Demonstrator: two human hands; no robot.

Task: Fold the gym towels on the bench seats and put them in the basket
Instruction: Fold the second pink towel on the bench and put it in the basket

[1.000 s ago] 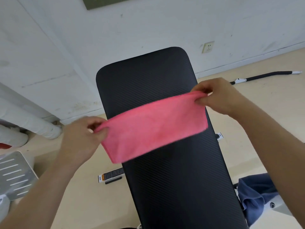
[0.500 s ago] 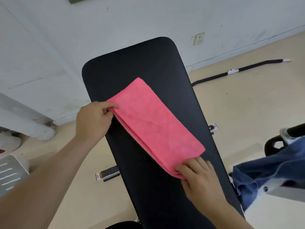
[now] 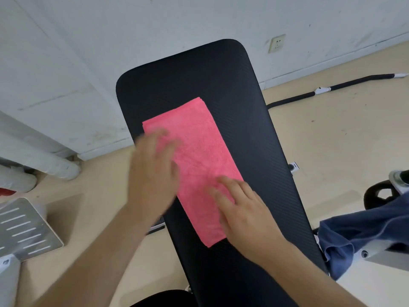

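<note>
pink towel (image 3: 199, 160) lies folded on black bench (image 3: 254, 120); left hand (image 3: 152, 173) and right hand (image 3: 245, 216) flat, fingers spread, gripping nothing.

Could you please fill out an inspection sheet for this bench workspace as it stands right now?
Surface: black padded bench, upper part bare.
Job's things: pink towel, folded into a strip, lying flat on the bench; basket not seen.
Clutter: blue cloth draped on equipment at right; slotted metal plate at left.
Hands: left hand blurred, open over the towel; right hand flat on its near end.
Cables: black bar or hose on the floor.
Surroundings: white wall, wall socket, beige floor.
</note>
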